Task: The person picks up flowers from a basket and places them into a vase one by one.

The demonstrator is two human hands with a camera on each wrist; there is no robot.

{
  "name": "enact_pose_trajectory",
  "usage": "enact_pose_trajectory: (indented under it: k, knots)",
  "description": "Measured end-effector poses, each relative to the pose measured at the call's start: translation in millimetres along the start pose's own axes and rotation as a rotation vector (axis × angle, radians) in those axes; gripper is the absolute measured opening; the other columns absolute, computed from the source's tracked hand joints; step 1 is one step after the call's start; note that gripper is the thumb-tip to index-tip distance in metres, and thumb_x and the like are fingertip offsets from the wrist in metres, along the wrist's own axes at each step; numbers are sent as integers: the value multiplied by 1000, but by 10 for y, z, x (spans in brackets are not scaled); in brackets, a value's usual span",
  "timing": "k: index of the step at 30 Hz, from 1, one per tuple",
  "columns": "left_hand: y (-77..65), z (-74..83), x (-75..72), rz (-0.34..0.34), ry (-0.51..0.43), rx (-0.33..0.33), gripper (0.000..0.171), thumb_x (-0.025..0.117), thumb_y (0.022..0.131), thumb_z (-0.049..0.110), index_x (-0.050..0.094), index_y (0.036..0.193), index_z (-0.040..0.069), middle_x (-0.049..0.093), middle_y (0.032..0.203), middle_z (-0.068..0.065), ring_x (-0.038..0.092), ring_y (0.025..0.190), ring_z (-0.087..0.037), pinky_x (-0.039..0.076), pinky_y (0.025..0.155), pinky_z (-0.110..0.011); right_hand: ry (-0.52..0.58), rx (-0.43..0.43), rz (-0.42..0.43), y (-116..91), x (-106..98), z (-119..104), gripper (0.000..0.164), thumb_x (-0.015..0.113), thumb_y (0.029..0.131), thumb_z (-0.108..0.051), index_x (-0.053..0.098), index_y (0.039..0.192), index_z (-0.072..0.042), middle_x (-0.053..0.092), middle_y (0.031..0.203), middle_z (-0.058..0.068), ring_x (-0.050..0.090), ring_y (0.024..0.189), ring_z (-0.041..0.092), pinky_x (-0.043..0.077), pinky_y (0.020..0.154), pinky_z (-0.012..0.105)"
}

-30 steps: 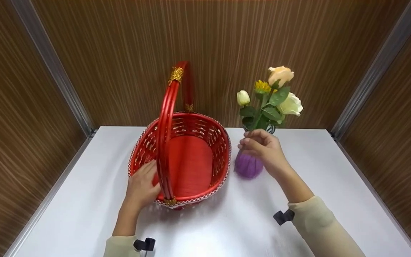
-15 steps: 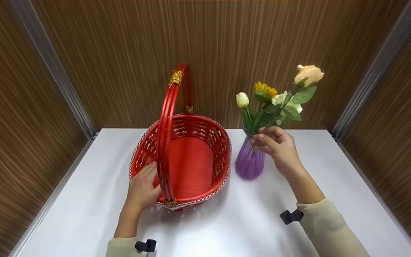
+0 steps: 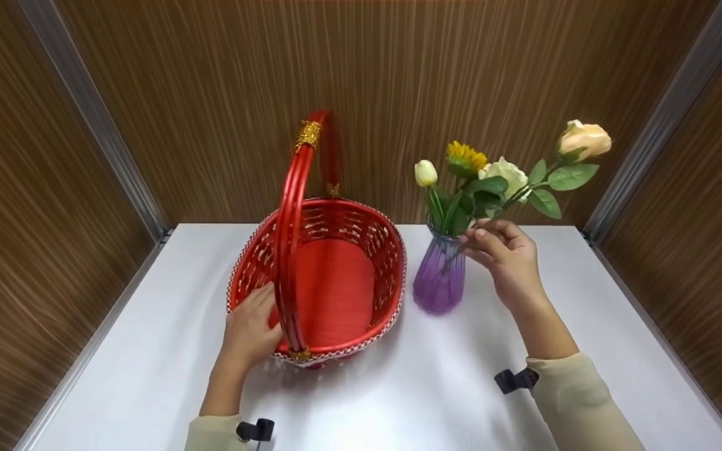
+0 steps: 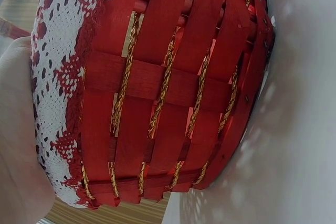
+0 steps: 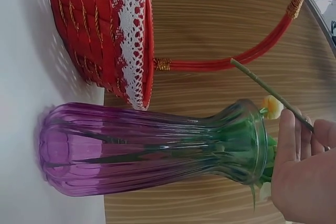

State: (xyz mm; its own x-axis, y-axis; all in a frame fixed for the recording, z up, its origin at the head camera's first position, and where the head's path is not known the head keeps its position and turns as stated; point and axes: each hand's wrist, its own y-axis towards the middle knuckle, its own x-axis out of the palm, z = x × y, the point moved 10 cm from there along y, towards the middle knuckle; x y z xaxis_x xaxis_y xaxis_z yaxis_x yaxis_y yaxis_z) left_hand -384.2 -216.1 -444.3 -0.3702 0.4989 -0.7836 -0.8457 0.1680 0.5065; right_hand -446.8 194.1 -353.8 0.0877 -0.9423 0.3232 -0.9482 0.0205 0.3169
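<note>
A peach rose (image 3: 585,139) leans to the right, its stem (image 5: 265,87) pinched between the thumb and fingers of my right hand (image 3: 505,263). The stem's lower end is outside the purple glass vase (image 3: 439,282), overlapping it in the head view. In the vase stand a white tulip (image 3: 425,173), a yellow sunflower (image 3: 465,158) and a cream rose (image 3: 506,175). My left hand (image 3: 249,326) grips the near-left rim of a red woven basket (image 3: 336,300), fingers over the edge and partly hidden by the handle. White lace trim (image 4: 60,87) runs along the rim.
The basket's tall red handle (image 3: 295,207), bound with gold, arches above its opening. Basket and vase stand close together on a white table (image 3: 123,351). Wood-grain panels (image 3: 386,75) rise behind and at both sides.
My right hand has moved right with the peach rose, which now tilts further right, away from the other flowers. The left hand has stayed at the basket rim.
</note>
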Motion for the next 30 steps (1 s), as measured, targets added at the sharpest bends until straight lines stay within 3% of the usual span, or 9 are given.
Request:
enact_pose_trajectory:
  k: [11,19,30]
  knots:
    - [-28,-12,-5,-13,8,-11,56,62,87,31,60,137,6,57,141,-18,52,133,-36,42,109,-53,74,13,79,17,-189,9,33,63,95,-5,49,122,9,71,96,10,74,90,22,61,81,33]
    - [-26,-31,-37,14,6,1,54,63,87,32,62,135,8,59,140,-16,53,132,-35,44,108,-53,106,-36,131,84,-259,-54,22,63,95,-4,55,114,3,70,95,11,73,90,22,61,82,35]
    - [-5,-3,-6,-6,4,-11,56,61,88,33,60,138,7,57,142,-16,51,133,-36,42,109,-53,115,-89,223,184,-382,-159,28,65,93,-4,54,116,8,69,96,13,73,88,23,61,80,33]
